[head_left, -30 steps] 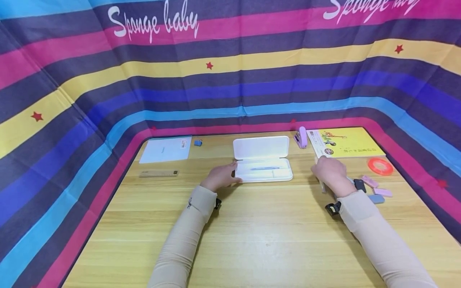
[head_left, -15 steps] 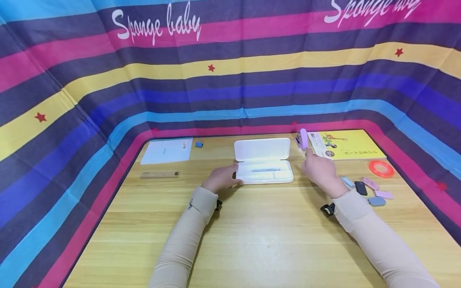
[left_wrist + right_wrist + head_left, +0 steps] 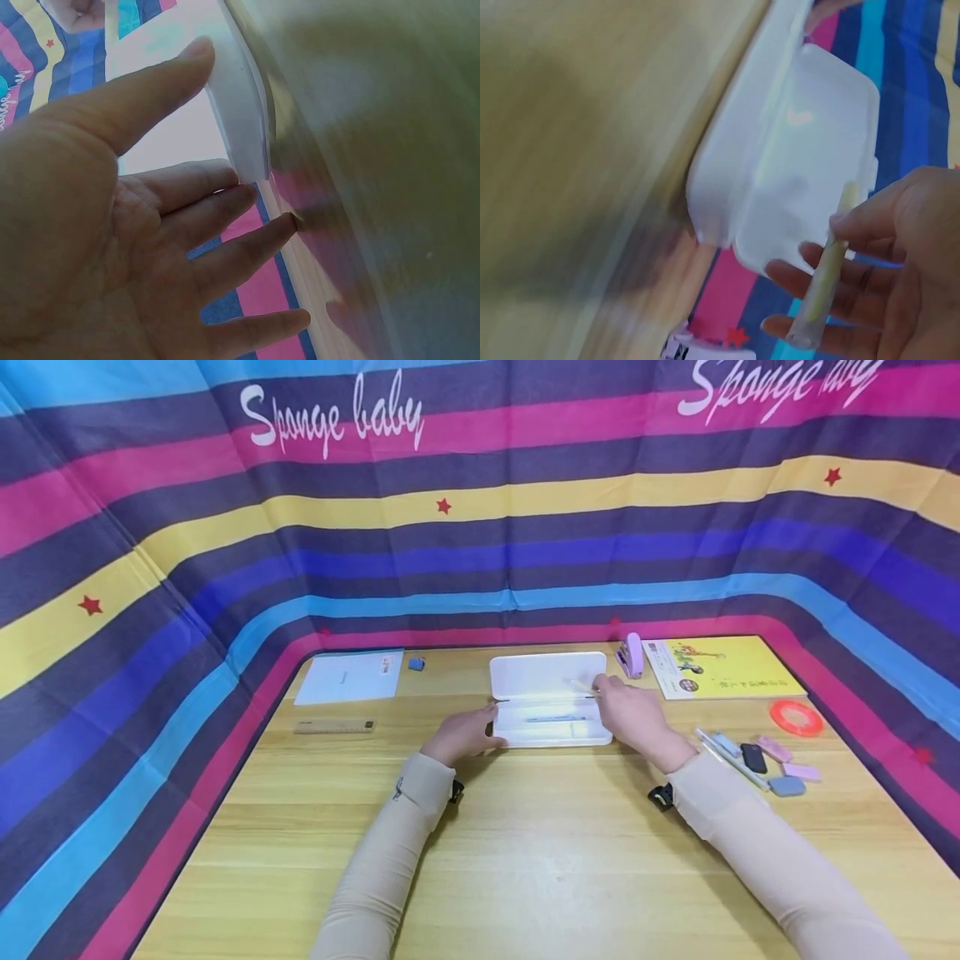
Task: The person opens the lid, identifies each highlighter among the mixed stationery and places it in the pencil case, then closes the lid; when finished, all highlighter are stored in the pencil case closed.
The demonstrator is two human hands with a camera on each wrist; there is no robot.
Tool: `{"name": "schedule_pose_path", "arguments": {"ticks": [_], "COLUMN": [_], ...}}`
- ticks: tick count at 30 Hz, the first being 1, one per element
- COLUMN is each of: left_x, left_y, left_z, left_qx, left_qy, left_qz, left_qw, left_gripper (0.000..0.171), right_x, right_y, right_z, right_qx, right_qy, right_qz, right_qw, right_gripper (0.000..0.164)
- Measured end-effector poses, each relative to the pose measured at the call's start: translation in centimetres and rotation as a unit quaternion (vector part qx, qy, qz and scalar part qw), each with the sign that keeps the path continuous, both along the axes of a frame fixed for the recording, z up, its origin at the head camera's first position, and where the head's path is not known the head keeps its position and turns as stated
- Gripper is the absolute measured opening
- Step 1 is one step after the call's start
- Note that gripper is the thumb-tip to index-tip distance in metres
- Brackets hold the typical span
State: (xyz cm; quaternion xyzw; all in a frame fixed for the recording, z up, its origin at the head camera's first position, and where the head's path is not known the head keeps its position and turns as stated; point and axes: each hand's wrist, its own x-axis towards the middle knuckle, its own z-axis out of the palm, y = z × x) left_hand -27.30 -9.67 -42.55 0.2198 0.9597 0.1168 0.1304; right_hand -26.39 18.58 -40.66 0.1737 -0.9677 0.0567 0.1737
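An open white pencil case (image 3: 517, 737) lies with its lid (image 3: 543, 675) tilted back, and a slim pen (image 3: 555, 719) rests in its tray. My left hand (image 3: 462, 732) touches the case's left end. The left wrist view shows that thumb (image 3: 169, 86) against the case wall (image 3: 238, 112), index fingertip at the corner, other fingers spread and fairly straight. At the case's right end, my right hand (image 3: 630, 714) pinches a pale yellow pen (image 3: 826, 281) with a translucent end between thumb and fingers. The pen's tip overlaps the lid in the head view.
Right of the case are a purple stapler (image 3: 630, 656), a yellow book (image 3: 727, 667), an orange tape ring (image 3: 797, 717), several erasers (image 3: 786, 787) and slim pens (image 3: 731, 760). On the left lie a white notebook (image 3: 348, 678), a ruler (image 3: 333, 726) and a small blue sharpener-like object (image 3: 417, 664).
My right hand has moved left from beside the erasers to the case's right end, carrying the pale yellow pen. My left hand has stayed at the case's left end.
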Motion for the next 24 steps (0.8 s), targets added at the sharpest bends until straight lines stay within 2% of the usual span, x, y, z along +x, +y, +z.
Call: {"name": "schedule_pose_path", "arguments": {"ticks": [6,11,17,24], "left_x": [0.0,0.0,0.0,0.0], "left_y": [0.0,0.0,0.0,-0.1], "left_z": [-0.1,-0.3,-0.3,-0.3], "left_qx": [0.000,-0.003,-0.015,-0.014], "left_qy": [0.005,0.012,0.025,0.024], "left_qz": [-0.002,-0.011,-0.022,-0.016], "left_qw": [1.0000,0.9999,0.9994,0.9995], "left_gripper": [0.077,0.076,0.076,0.077], "right_x": [-1.1,-2.1,-3.0,-3.4], "right_y": [-1.9,-3.1,-4.1,-4.7], "right_z": [-1.2,-2.2,-3.0,-2.8], "right_qx": [0.026,0.031,0.035,0.043], "right_qy": [0.020,0.022,0.013,-0.027], "right_qz": [0.076,0.109,0.123,0.132], "right_qw": [0.997,0.993,0.992,0.990], "right_gripper": [0.015,0.016,0.016,0.014]}}
